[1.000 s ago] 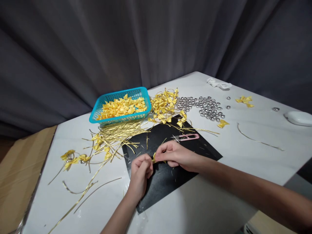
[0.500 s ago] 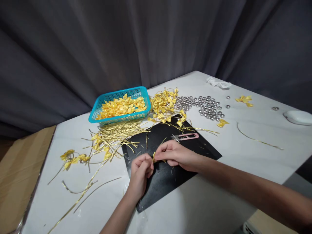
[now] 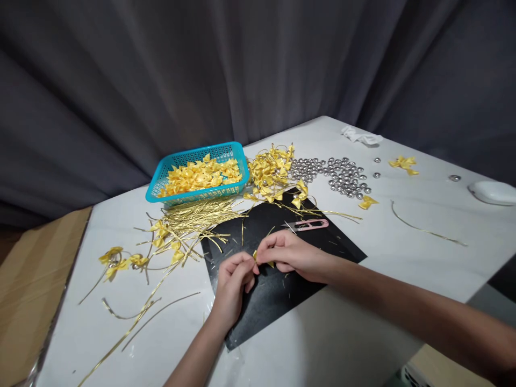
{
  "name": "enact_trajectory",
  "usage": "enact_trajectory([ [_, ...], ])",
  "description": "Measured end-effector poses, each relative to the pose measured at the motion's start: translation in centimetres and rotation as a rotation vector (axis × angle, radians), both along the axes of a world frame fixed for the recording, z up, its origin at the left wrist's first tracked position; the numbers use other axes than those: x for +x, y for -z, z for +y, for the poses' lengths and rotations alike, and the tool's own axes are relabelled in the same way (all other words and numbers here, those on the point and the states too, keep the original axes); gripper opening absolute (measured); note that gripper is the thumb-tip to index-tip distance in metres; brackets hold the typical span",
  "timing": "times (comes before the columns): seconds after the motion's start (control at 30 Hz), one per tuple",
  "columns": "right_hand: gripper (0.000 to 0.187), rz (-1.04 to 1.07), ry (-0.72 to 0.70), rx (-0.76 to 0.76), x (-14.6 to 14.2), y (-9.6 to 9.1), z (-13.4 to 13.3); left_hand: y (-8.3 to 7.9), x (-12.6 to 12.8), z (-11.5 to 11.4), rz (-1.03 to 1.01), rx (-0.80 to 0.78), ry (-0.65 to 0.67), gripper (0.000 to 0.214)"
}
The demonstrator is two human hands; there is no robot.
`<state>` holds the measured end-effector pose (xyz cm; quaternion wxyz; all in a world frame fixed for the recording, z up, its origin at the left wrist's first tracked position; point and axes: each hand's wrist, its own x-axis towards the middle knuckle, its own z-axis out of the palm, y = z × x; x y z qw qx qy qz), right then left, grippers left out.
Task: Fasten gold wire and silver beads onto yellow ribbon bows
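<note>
Over the black mat, my left hand and my right hand meet fingertip to fingertip. Both are closed in a pinch on a small yellow ribbon bow, mostly hidden by the fingers. A bit of gold cord sticks up behind my right hand. Pink-handled thread snips lie on the mat just beyond that hand. Left of the mat, a bundle of gold cords lies spread with a few yellow bows among them.
A blue basket of yellow bows stands at the back. Beside it are a heap of corded bows and many silver domed pieces. A white dish sits at the right edge. Loose cords lie at front left.
My hands stay at the same spot with the bow; the left fingertips have shifted slightly. Nothing else on the table has moved.
</note>
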<state>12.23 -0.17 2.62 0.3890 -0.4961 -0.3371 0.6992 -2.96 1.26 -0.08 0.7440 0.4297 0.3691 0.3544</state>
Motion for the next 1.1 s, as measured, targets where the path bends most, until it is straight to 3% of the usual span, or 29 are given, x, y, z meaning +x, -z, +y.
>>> enact_trajectory([
  [0.23, 0.018, 0.051, -0.036, -0.013, 0.4, 0.0, 0.0, -0.1, 0.0, 0.0, 0.015, -0.017, -0.021, 0.023],
  [0.53, 0.02, -0.188, -0.185, 0.121, 0.5, -1.0, 0.0, 0.6, -0.4, -0.2, 0.104, 0.134, 0.021, 0.029],
  [0.7, 0.024, -0.404, -0.277, 0.341, 3.0, -3.4, 0.1, 0.1, -0.2, -0.3, 0.215, 0.36, -0.13, 0.016],
  [0.83, 0.023, -0.517, -0.424, 0.322, 4.7, -4.5, -0.2, 0.0, 0.2, -0.3, 0.494, 0.679, -0.239, 0.018],
  [0.97, 0.015, -0.597, -0.514, 0.264, 3.9, -3.4, -0.5, 0.5, 0.4, -0.2, 0.801, 0.825, -0.175, 0.018],
  [1.1, 0.012, -0.762, -0.346, 0.35, 2.4, -1.4, -0.6, 0.6, 0.3, -0.2, 0.776, 0.79, -0.078, 0.01],
])
